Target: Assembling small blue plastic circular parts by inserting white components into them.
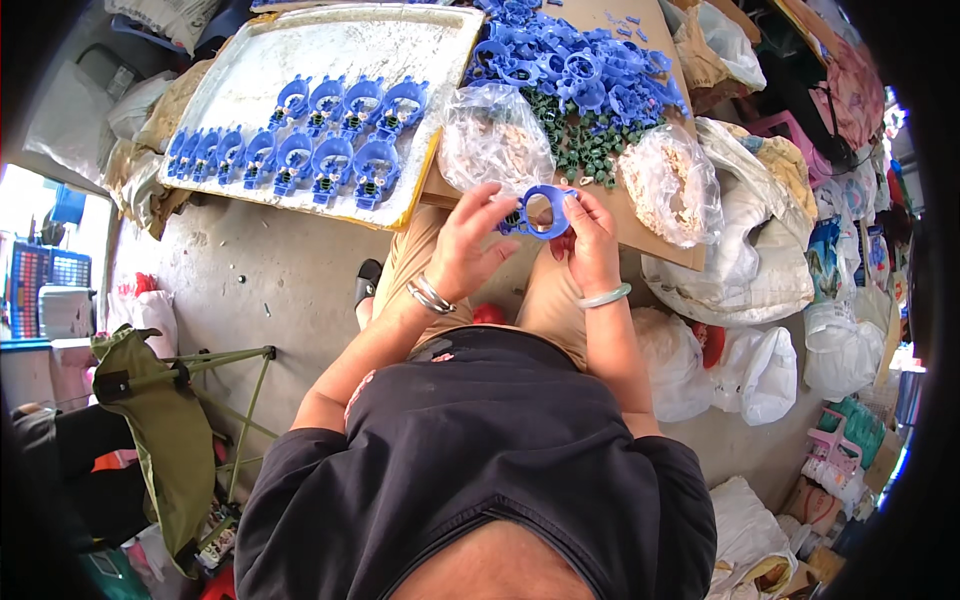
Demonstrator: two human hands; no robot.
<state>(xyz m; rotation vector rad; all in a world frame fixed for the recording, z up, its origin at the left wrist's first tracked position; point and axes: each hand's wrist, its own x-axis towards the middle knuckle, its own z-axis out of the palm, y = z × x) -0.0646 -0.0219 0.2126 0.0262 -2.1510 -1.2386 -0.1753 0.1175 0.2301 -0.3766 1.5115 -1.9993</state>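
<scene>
My right hand (pixel 592 240) pinches a blue ring-shaped plastic part (pixel 549 234) by its right edge, with the thumb on the ring. A darker, small-detailed end of that part points toward my left hand (pixel 465 240). The left fingers are spread around that end, thumb apart from the forefinger; contact there is hard to make out. Just beyond my hands lie a clear bag of pale small pieces (pixel 495 140), a heap of dark green small parts (pixel 585 145) and a large pile of blue plastic parts (pixel 580 65).
At the left, a white tray (pixel 230 100) carries rows of similar blue ringed pieces (pixel 333 165). Another bag of pale pieces (pixel 672 185) sits on the cardboard (pixel 655 245) at the right. White sacks (pixel 740 230) crowd the right side; a folding green chair (pixel 150 430) stands lower left.
</scene>
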